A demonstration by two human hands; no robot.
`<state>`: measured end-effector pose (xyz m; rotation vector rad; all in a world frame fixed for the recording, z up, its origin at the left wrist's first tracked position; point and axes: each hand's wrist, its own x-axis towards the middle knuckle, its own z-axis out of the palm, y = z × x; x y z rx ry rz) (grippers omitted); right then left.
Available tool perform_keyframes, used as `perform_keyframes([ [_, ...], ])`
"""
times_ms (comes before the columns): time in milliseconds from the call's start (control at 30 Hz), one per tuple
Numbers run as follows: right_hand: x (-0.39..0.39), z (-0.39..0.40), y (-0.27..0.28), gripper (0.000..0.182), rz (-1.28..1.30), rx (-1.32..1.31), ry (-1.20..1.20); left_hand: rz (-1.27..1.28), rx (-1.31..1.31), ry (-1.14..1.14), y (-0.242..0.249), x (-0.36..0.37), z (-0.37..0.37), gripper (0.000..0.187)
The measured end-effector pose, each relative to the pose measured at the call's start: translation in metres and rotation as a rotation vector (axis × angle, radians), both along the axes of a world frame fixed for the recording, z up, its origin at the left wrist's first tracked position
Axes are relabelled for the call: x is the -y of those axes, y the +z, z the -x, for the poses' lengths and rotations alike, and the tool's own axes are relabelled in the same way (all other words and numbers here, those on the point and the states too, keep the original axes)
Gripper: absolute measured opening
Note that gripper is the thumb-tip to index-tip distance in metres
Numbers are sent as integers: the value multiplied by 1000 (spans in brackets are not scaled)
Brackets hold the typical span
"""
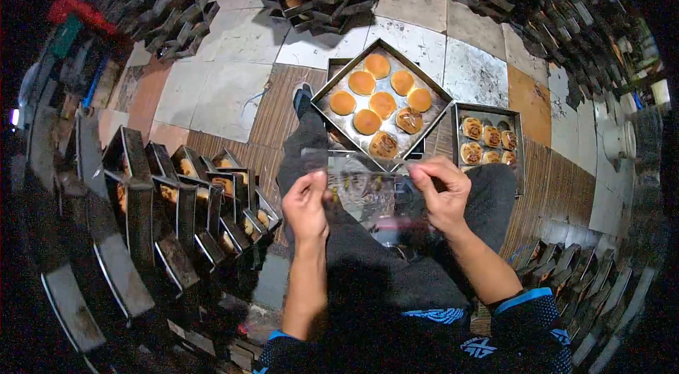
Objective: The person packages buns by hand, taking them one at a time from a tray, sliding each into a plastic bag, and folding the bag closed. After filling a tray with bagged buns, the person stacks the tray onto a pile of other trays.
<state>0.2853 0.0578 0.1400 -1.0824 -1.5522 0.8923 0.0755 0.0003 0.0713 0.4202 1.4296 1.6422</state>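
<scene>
Left hand [305, 208] and right hand [444, 194] each pinch clear plastic film [364, 194], spread between them. Looks like a spreading step; further handling calls for even tension. Just beyond: round buns [382, 105] in metal tray [404, 142].

Nine round buns lie in the diamond-set tray [327, 124] in the middle: seven plain golden buns [361, 83] and two brown-patterned buns [384, 145], one at its near corner and one just to the right and farther off. Six brown-patterned buns [491, 135] can be made out in the one smaller tray [520, 162] to its right, where dark reflections blur the count. At least one more tray sits under the diamond-set one. There are two bare hands, one left hand [306, 206] and one right hand [444, 197], and one clear plastic film [364, 194]. The stacked trays [177, 197] around the sides are too many and too dark to count
</scene>
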Motion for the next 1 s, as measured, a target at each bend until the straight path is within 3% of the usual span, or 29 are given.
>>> perform_keyframes([
  [67,-40,16,-34,15,35,22,146,76,-124,221,0,0,15,16],
  [133,-93,29,-106,35,453,-11,199,2,-23,290,-33,8,38,18],
  [200,-143,31,-223,39,470,494,291,-71,-70,325,-33,1,42,12],
  [233,-167,29,-253,39,605,739,480,78,-96,305,-27,-1,45,12],
  [267,-197,20,-325,43,469,1136,540,125,-99,318,-30,-1,43,12],
  [300,-210,32,-320,44,473,1096,191,92,-207,268,-35,-1,40,12],
  [333,-245,32,-340,44,484,918,173,58,-315,212,-38,0,41,12],
  [367,-286,8,-420,45,180,976,210,95,-325,218,-37,1,45,12],
  [400,-312,3,-447,47,48,995,172,76,-490,134,-35,1,49,12],
  [467,-342,12,-464,45,364,916,81,78,-647,32,-30,3,48,14],
  [533,-373,17,-453,51,810,925,363,-53,166,282,-25,5,42,18],
  [567,-372,32,-437,57,792,1109,393,-85,235,326,-24,6,41,18],
  [600,-365,29,-439,57,797,1115,398,-78,239,331,-47,38,41,18],
  [633,-358,24,-445,58,618,1091,406,-93,217,202,-92,93,41,19],
  [667,-355,20,-446,59,428,1060,413,-118,190,77,-100,90,43,20],
  [700,-347,8,-441,57,454,1060,360,-132,189,88,-95,95,36,20],
  [733,-347,-23,-468,52,511,942,266,-9,37,135,-55,42,37,20],
  [767,-341,-38,-460,52,501,897,171,106,-118,179,-33,7,40,19],
  [800,-336,-55,-449,52,521,850,44,78,-127,180,-34,-2,44,19],
  [833,-326,-66,-429,52,543,795,-84,44,-319,148,-35,-7,48,18],
  [867,-316,-84,-428,50,448,466,-254,8,-509,113,-34,-7,50,16],
  [900,-311,-94,-414,46,623,21,-235,-27,-511,99,-38,1,71,16],
  [933,-306,-105,-392,42,757,-434,-199,24,-316,-246,-49,12,106,14],
  [967,-285,-107,-342,39,876,-661,-168,75,-128,-597,-55,15,121,12],
  [1000,-251,-94,-274,37,983,-891,-118,20,-338,16,-53,7,71,13],
])
